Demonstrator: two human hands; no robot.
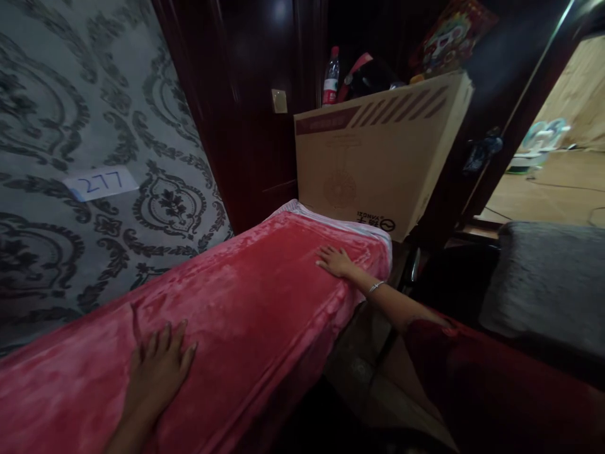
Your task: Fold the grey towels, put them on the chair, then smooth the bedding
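Observation:
A red plush cover [255,284] is spread over a long, flat-topped piece of furniture beside the wall. Its pale edging hangs over the far end, and the near side drapes downward. My left hand [158,369] rests on the cover at the lower left, fingers spread, next to a small crease in the cloth. Further along, my right hand [334,261] lies flat on the cover near its far right corner, with the fingers apart. A silver bracelet [377,286] circles my right wrist. Neither hand holds anything.
A large cardboard box [363,157] stands past the far end, with a red-capped bottle [331,79] behind its top edge. Patterned wallpaper [108,221] bears a paper label [103,183] reading 277. A grey furry cushion [553,284] is at right. Fans [543,139] stand beyond the doorway.

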